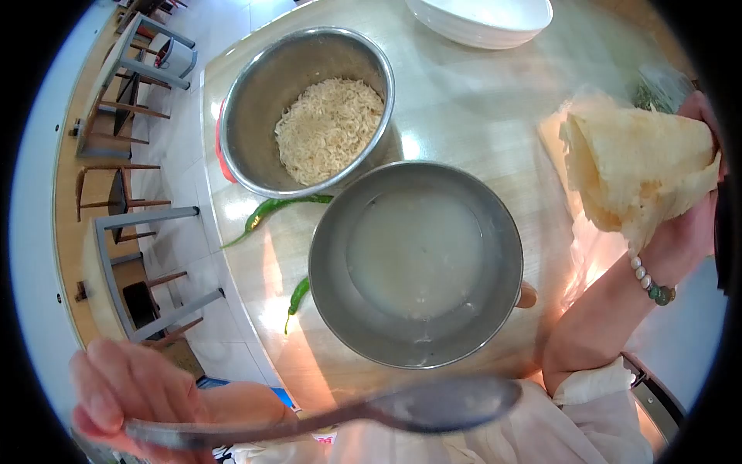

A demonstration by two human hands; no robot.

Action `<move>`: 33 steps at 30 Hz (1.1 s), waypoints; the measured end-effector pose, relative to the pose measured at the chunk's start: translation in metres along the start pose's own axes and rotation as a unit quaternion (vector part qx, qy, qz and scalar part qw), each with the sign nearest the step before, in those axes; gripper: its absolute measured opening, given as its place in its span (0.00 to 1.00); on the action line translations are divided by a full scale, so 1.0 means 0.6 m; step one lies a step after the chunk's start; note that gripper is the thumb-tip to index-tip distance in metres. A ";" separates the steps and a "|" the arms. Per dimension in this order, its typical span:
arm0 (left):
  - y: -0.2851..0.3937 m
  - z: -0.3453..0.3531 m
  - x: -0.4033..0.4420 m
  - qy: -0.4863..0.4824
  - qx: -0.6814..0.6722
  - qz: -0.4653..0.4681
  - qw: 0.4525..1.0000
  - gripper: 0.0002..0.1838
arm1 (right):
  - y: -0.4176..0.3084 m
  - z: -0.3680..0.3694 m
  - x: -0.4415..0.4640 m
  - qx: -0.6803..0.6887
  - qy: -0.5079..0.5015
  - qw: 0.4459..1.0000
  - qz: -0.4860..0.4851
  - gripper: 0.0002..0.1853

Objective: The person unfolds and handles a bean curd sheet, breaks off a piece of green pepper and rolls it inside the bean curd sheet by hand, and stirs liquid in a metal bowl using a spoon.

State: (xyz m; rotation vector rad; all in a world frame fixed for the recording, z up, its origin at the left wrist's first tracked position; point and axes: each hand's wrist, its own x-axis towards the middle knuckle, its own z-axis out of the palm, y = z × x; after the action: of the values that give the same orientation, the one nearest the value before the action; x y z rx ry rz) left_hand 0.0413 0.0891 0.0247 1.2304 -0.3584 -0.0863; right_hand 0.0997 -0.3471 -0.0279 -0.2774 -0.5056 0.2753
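Observation:
My left hand [143,387], at the lower left, is closed round the handle of a dark spoon [444,402]. The spoon's bowl hangs over the near table edge, below the pan and apart from it. At the far right, my right hand [699,112] grips a folded, thin, pale-yellow flatbread [641,162]; the flatbread partly hides its fingers. Mid-table stands a grey pan [332,286] with cloudy whitish liquid [413,251] inside. Behind it to the left, a steel pot [255,100] holds cooked rice [332,127].
Green chillies [267,213] lie on the table [456,116] left of the pan. A white bowl [495,27] stands at the far edge. Behind the flatbread are a plastic bag with greens [653,93] and a light board [555,143]. Chairs [120,193] and other tables stand left.

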 end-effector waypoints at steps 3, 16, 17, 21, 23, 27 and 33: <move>0.013 0.009 0.036 -0.113 -0.081 0.008 0.990 0.10 | -0.007 -0.012 -0.004 -0.003 -0.008 0.999 -0.043 0.28; 0.030 -0.018 -0.020 -0.042 -0.067 0.008 0.997 0.10 | -0.005 -0.009 -0.006 0.054 -0.019 0.998 0.018 0.24; 0.008 -0.021 -0.037 0.053 -0.065 0.046 0.995 0.10 | -0.005 -0.006 -0.005 0.057 -0.024 0.998 0.007 0.24; -0.101 0.045 -0.043 0.168 0.224 0.119 0.952 0.10 | 0.019 0.047 0.001 -0.015 0.083 0.996 0.011 0.22; -0.105 0.083 -0.037 0.204 0.103 -0.070 0.971 0.09 | 0.064 0.066 -0.001 0.048 0.126 0.965 -0.225 0.11; -0.119 0.078 -0.039 0.179 0.156 -0.109 0.965 0.07 | 0.079 0.068 0.005 0.007 0.083 0.959 -0.271 0.04; -0.115 0.020 -0.005 0.131 0.444 -0.014 0.886 0.15 | 0.086 0.082 0.004 0.025 0.055 0.957 -0.285 0.05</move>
State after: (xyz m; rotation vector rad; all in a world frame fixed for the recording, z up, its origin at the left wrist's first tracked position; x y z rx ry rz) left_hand 0.0434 0.0557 -0.0371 2.1307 -0.1295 0.2500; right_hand 0.0669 -0.2894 -0.0025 -0.0872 -0.4482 -0.2880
